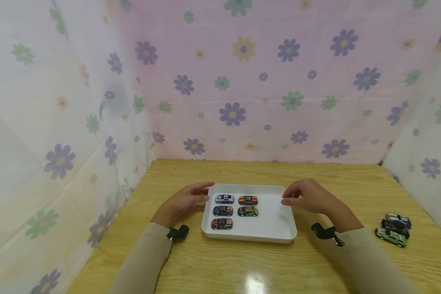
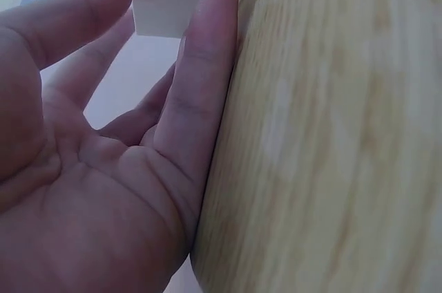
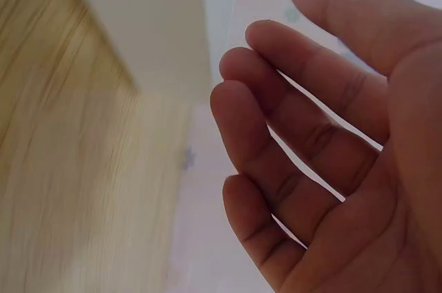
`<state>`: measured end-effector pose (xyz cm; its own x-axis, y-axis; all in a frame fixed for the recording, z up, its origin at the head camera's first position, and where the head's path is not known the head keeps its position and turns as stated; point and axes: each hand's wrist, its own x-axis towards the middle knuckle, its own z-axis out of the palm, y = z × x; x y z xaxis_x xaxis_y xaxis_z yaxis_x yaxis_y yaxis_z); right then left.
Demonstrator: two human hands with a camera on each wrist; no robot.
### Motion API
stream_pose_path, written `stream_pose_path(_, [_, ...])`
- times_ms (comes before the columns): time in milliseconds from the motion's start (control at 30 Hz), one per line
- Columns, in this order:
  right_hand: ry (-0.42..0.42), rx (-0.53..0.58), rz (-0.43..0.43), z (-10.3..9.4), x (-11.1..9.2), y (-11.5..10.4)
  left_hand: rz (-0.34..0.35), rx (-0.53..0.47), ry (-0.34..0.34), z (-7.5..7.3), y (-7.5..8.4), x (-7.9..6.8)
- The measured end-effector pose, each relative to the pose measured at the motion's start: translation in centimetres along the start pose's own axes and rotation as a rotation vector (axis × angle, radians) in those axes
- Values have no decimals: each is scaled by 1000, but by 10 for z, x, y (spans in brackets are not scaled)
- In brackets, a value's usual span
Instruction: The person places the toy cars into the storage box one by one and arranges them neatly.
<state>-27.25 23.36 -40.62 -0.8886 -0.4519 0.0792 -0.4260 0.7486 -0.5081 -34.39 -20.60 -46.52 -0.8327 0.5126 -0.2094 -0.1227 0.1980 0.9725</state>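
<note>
A shallow white tray (image 1: 272, 222) lies on the wooden table between both hands. Toy cars stand in two columns on its left and middle: a white car (image 1: 224, 199), a blue car (image 1: 222, 210) and a red car (image 1: 221, 223), beside a red-yellow car (image 1: 248, 200) and a green-black car (image 1: 248, 211). My left hand (image 1: 183, 200) touches the tray's left side with extended fingers; in the left wrist view the little finger (image 2: 200, 79) meets the tray wall. At the right rim hovers my right hand (image 1: 312, 196), fingers loosely bent, holding nothing; whether it touches the rim I cannot tell.
Three more toy cars sit close together at the table's right: a white-topped one (image 1: 398, 219), a black one (image 1: 395, 227) and a green one (image 1: 390, 237). Flower-patterned cloth (image 1: 264, 90) encloses the table (image 1: 213, 265) at the back and sides.
</note>
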Motion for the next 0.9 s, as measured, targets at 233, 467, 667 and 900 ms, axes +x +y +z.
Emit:
stream_pose_path(233, [60, -25, 35, -15, -30, 16, -11, 16, 4, 1, -1, -3])
stream_pose_path(467, [93, -27, 84, -27, -60, 36, -6, 45, 1, 0, -2, -3])
stream_pose_path(667, [78, 45, 95, -35, -89, 59, 3, 96, -19, 0, -3, -2])
stream_pose_path(900, [66, 162, 63, -41, -115, 79, -12, 112, -3, 1, 0, -3])
